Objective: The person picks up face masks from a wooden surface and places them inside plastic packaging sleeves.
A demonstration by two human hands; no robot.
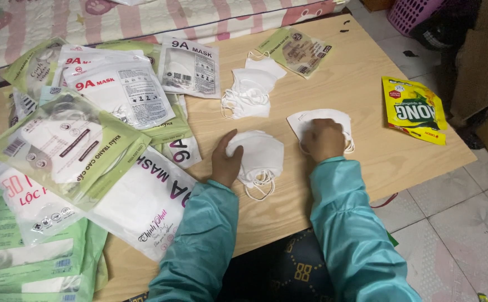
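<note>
Left hand point(225, 162) on mask stack point(258, 156); right hand point(323, 138) pressing mask point(322, 116)

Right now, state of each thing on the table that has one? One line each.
left hand: resting on a mask stack, holding its edge
mask stack: folded, loops hanging loose
right hand: pressed flat on a single mask
single mask: folded flat
far masks: loose pile, unpacked
mask packs: heaped, overlapping
yellow pouch: lying flat
</note>
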